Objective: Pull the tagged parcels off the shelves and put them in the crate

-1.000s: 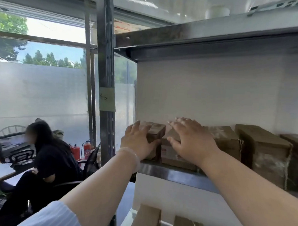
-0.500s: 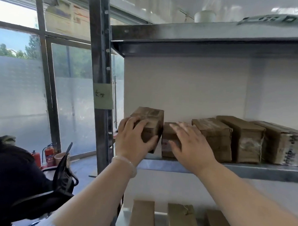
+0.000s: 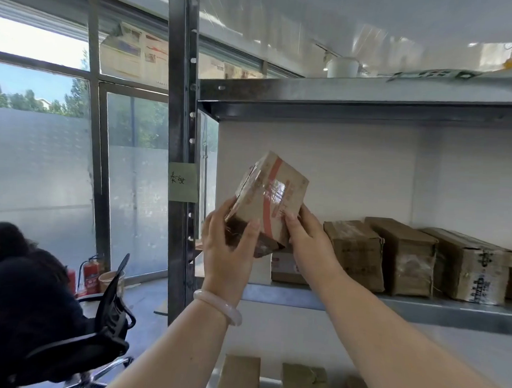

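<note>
Your left hand and right hand clasp the brown taped cardboard parcel with a red stripe from both sides. It is tilted, probably for a tag check, and held above the grey metal shelf. Other brown parcels line the shelf behind. Crate not in view.

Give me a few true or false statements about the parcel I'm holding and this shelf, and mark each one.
1. The left hand and the right hand both hold the parcel. True.
2. The parcel lies flat on the shelf. False: it is held up clear of it, tilted.
3. The bracelet is on the right wrist. False: it is on the left wrist.
4. More boxes stand on the shelf to the right of the hands. True.
5. The green note is stuck on the parcel. False: it is on the metal post.
</note>
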The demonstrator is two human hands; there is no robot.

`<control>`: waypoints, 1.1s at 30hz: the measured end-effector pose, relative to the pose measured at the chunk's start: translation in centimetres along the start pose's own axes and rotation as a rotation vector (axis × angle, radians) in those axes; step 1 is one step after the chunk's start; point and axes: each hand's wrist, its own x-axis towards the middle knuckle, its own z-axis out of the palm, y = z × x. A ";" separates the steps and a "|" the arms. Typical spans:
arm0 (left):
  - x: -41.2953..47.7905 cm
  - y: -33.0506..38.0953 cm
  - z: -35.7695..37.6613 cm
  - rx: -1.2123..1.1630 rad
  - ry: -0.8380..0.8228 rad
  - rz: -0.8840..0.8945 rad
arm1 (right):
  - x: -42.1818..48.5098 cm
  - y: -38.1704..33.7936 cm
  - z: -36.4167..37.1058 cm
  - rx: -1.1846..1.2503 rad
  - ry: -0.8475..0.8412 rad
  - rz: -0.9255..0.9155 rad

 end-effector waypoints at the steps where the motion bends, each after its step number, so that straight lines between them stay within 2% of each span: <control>1: -0.2 0.1 0.0 -0.032 -0.019 -0.055 | 0.0 0.0 0.0 0.041 0.008 -0.003; 5: -0.3 0.1 0.2 0.041 -0.133 -0.144 | -0.2 -0.4 -0.4 0.080 0.030 -0.037; 11: 0.2 1.0 0.6 0.339 -0.127 -0.203 | -0.2 -0.1 -1.5 -0.079 0.027 -0.077; 16: 0.4 1.8 0.6 0.375 -0.268 -0.255 | -1.1 -0.4 -1.6 -0.068 -0.004 -0.173; 20: 0.4 2.0 0.6 0.220 -0.186 -0.295 | -1.8 -0.5 -2.0 -0.258 -0.050 -0.252; 23: 0.1 2.3 0.4 -0.138 -0.187 -0.329 | -1.8 -0.5 -3.4 -0.375 0.059 -0.287; 25: -0.3 2.5 0.7 -0.332 -0.256 -0.350 | -1.8 -0.6 -4.4 -0.305 0.077 -0.213; 28: -1.0 2.6 1.8 -0.374 -0.346 -0.346 | -2.6 -0.5 -5.7 -0.227 0.073 -0.173; 33: -2.0 4.3 5.4 -0.289 -0.491 -0.296 | -5.7 -1.3 -9.4 -0.419 0.232 -0.207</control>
